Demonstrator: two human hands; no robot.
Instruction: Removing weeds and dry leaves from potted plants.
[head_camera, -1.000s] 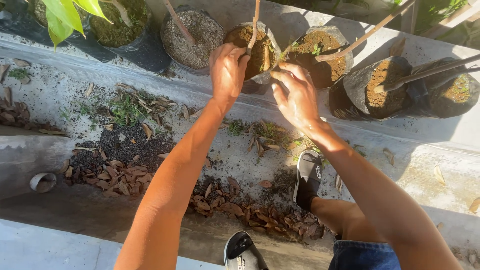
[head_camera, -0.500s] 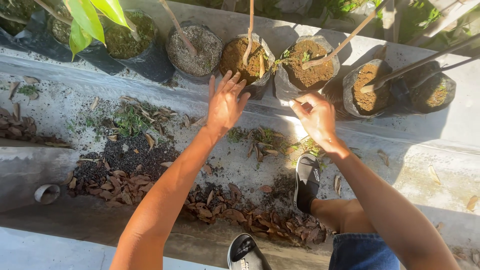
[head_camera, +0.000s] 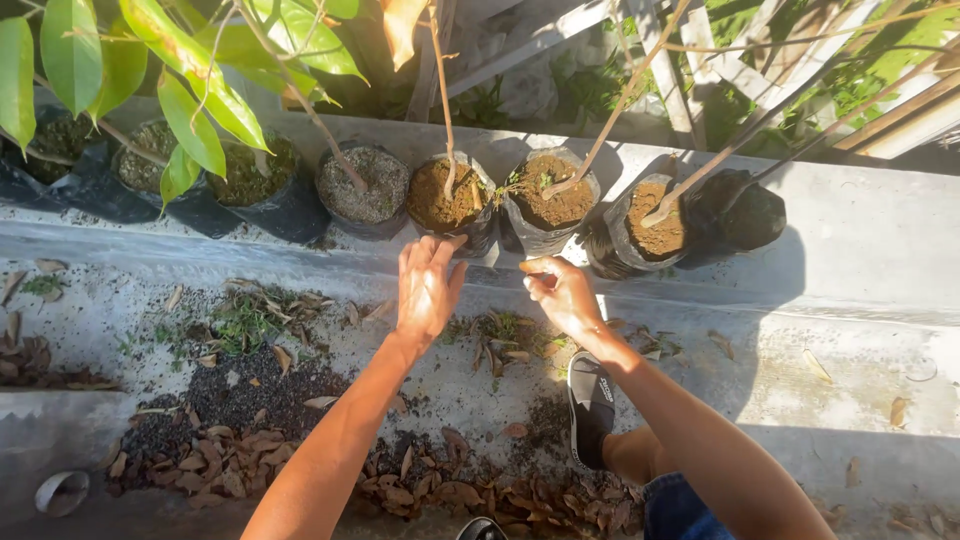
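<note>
**Hard sun, deep shade**

Harsh and bright from the upper right. Glaring on the concrete ledge (head_camera: 860, 240) and both forearms; near-black shade behind the planting bags (head_camera: 545, 205). Sharp throughout, slightly bowed at the edges.

Sunlit concrete ledge (head_camera: 860, 250), dry leaves (head_camera: 230, 470), wooden slats (head_camera: 900, 110) behind

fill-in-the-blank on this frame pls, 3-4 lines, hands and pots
1. The left hand is open, its fingers spread just below a black grow bag filled with ____.
2. The right hand is ____, its fingers curled in.
3. A black sandal is worn on the person's ____.
4. Dry brown ____ lie heaped in the concrete gutter.

Missing words: soil; closed; foot; leaves
</note>
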